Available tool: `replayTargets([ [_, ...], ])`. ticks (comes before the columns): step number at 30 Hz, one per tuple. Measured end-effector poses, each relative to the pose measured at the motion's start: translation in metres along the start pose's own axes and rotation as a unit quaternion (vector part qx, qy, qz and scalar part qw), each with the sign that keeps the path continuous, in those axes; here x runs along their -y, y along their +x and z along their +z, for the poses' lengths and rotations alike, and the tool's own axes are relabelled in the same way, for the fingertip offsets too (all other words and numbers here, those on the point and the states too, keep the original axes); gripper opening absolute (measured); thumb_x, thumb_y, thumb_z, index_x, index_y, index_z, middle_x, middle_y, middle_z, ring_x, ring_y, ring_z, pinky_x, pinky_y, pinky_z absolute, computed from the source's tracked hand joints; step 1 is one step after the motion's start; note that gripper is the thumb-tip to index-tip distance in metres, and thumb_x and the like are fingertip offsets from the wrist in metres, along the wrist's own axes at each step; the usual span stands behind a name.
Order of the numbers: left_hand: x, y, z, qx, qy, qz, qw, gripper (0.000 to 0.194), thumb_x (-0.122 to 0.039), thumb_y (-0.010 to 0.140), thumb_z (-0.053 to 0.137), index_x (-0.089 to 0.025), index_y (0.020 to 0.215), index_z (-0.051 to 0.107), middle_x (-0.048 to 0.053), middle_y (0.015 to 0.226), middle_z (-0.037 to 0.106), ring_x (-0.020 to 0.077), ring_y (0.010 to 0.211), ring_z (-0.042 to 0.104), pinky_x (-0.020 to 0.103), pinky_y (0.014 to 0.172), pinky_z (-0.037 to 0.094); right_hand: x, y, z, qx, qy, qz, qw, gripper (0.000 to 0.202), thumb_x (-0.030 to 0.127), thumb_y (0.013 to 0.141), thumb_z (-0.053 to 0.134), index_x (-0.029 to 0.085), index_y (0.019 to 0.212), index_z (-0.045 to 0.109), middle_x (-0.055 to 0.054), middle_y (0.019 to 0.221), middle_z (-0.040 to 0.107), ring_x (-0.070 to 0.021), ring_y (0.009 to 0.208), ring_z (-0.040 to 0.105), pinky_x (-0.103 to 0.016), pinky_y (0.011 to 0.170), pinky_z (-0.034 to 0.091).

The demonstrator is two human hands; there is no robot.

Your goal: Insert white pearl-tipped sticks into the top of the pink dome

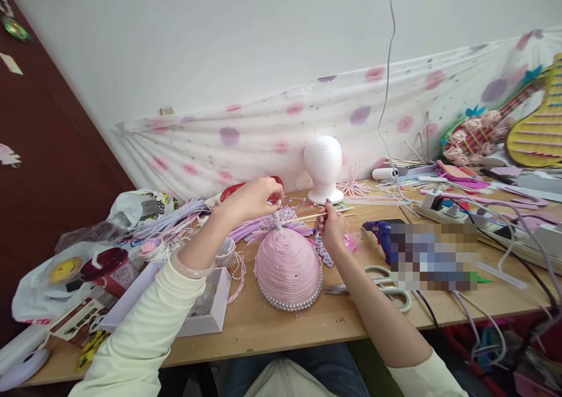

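A pink dome-shaped piece, wound in rows of cord and edged with silvery beads, stands on the table in front of me. From its top rises a short pale stem. My left hand is just above that stem, thumb and fingers pinched together; what they hold is too small to make out. To the right of the stem, my right hand is closed around a thin wooden stick, which points left towards the stem. Behind the dome lies a purple fringed bundle.
A white foam head stands behind my hands. Scissors and a blue glue gun lie to the right, near a power strip with trailing cords. On the left are a white box and a lidded red cup.
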State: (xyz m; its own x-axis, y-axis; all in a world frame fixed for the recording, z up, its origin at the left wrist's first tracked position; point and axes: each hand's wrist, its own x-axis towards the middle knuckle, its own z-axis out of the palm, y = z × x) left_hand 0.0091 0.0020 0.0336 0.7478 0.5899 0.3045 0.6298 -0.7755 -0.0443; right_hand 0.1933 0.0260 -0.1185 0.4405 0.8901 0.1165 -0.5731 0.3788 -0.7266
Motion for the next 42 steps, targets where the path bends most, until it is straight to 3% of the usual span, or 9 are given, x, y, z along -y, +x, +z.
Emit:
replayTargets([
  [5, -0.001, -0.014, 0.003, -0.029, -0.004, -0.023, 0.999, 0.016, -0.014, 0.080, 0.054, -0.015, 0.089, 0.068, 0.005, 0.092, 0.070, 0.0183, 0.087, 0.063, 0.029, 0.079, 0.047, -0.001, 0.002, -0.002, -0.027, -0.021, -0.019, 0.999, 0.036, 0.044, 0.078, 0.062, 0.021, 0.058, 0.043, 0.010, 0.037, 0.037, -0.0052, 0.031, 0.032, -0.018, 0.031, 0.026],
  [13, -0.007, -0.028, 0.007, -0.068, 0.027, -0.001, 0.997, 0.012, -0.012, 0.084, 0.057, -0.016, 0.087, 0.068, 0.005, 0.093, 0.069, 0.0194, 0.090, 0.064, 0.031, 0.081, 0.049, -0.002, 0.001, -0.003, -0.028, -0.036, -0.027, 0.999, 0.042, 0.056, 0.072, 0.066, 0.021, 0.061, 0.046, 0.010, 0.040, 0.040, -0.0050, 0.032, 0.034, -0.018, 0.030, 0.025],
  [20, -0.009, -0.038, 0.013, -0.122, 0.106, 0.053, 0.985, 0.014, -0.012, 0.084, 0.058, -0.018, 0.086, 0.071, 0.008, 0.120, 0.062, 0.0214, 0.104, 0.061, 0.035, 0.088, 0.050, -0.001, -0.001, -0.002, -0.025, -0.031, -0.053, 0.998, 0.042, 0.057, 0.072, 0.066, 0.020, 0.060, 0.050, 0.009, 0.040, 0.043, -0.0052, 0.031, 0.036, -0.018, 0.030, 0.028],
  [25, -0.015, -0.046, 0.015, -0.123, 0.141, 0.087, 0.978, 0.014, -0.016, 0.087, 0.056, -0.018, 0.087, 0.070, 0.008, 0.112, 0.066, 0.0211, 0.096, 0.062, 0.040, 0.089, 0.048, -0.001, -0.003, -0.001, -0.033, -0.045, -0.069, 0.996, 0.045, 0.058, 0.074, 0.063, 0.021, 0.057, 0.045, 0.009, 0.038, 0.040, -0.0049, 0.030, 0.034, -0.018, 0.031, 0.026],
  [38, -0.030, -0.057, 0.024, -0.117, -0.062, 0.050, 0.990, 0.012, -0.009, 0.081, 0.060, -0.018, 0.087, 0.066, 0.002, 0.088, 0.069, 0.0153, 0.085, 0.064, 0.028, 0.078, 0.051, -0.006, -0.005, -0.002, 0.006, -0.099, -0.143, 0.985, 0.048, 0.061, 0.079, 0.058, 0.020, 0.056, 0.050, 0.007, 0.039, 0.044, -0.0070, 0.032, 0.038, -0.020, 0.034, 0.029],
  [42, -0.030, -0.055, 0.038, -0.143, -0.125, -0.013, 0.982, 0.015, -0.009, 0.077, 0.061, -0.019, 0.086, 0.066, 0.002, 0.089, 0.070, 0.0153, 0.085, 0.065, 0.028, 0.077, 0.052, 0.000, -0.012, 0.001, 0.012, -0.107, -0.153, 0.982, 0.049, 0.062, 0.080, 0.057, 0.020, 0.056, 0.049, 0.007, 0.039, 0.043, -0.0071, 0.032, 0.037, -0.020, 0.034, 0.028],
])
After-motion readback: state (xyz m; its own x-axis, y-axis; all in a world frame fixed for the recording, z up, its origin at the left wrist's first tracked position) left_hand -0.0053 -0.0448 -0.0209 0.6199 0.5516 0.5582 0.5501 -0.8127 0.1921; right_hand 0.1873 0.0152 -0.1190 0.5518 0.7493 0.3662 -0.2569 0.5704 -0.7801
